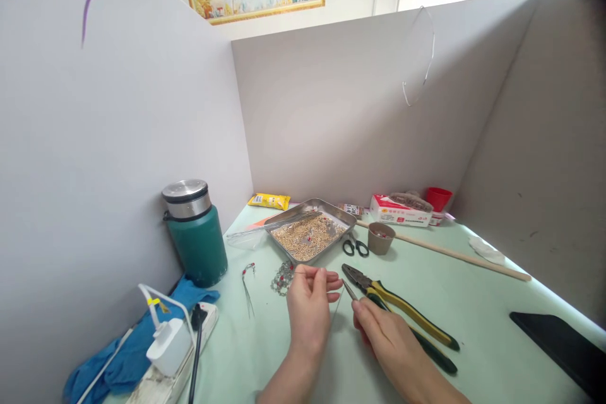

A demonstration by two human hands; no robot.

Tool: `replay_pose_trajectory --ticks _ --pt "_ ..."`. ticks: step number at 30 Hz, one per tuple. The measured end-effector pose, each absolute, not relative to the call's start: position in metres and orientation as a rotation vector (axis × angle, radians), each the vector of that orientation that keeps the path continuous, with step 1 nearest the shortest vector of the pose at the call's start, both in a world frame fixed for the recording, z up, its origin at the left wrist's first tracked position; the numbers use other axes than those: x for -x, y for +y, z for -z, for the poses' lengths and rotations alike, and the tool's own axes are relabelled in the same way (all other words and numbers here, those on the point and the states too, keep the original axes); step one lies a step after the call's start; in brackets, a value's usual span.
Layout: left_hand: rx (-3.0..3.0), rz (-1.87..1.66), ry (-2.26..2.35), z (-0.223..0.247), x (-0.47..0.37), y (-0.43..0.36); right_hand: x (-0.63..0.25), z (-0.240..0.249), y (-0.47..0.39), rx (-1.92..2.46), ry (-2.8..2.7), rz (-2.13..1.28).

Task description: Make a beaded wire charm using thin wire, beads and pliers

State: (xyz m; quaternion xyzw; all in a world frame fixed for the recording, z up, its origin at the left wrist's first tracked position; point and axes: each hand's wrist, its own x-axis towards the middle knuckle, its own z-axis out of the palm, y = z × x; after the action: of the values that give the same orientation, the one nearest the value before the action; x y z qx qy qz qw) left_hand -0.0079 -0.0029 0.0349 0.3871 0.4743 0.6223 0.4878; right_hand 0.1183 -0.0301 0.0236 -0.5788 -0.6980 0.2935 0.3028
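My left hand (310, 303) is closed, with thumb and fingers pinching a thin wire (336, 308). In my right hand (381, 328) is a slim pointed metal tool (349, 291), its tip close to my left fingertips; the rest is hidden in the grip. Beside the right hand lie combination pliers (404, 303) with yellow and green handles, jaws toward the tray. A heap of wire pieces with red beads (281, 279) rests just behind my left hand. Farther left is a small bundle of beaded wires (247, 287).
A metal tray (351, 222) holds gold beads and wires. Near it are black-handled scissors (355, 247), a brown cup (380, 241) and a wooden stick (464, 257). A green flask (197, 246) and power strip (184, 363) stand left; a black flat object (558, 344) lies right.
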Motion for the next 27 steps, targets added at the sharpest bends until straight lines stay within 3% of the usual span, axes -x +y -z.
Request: replay_pose_trajectory --ticks 27 --pt "-1.147 -1.484 1.176 -0.028 0.003 -0.0069 -0.1196 -0.0172 -0.0287 1.678 -1.94 -0.498"
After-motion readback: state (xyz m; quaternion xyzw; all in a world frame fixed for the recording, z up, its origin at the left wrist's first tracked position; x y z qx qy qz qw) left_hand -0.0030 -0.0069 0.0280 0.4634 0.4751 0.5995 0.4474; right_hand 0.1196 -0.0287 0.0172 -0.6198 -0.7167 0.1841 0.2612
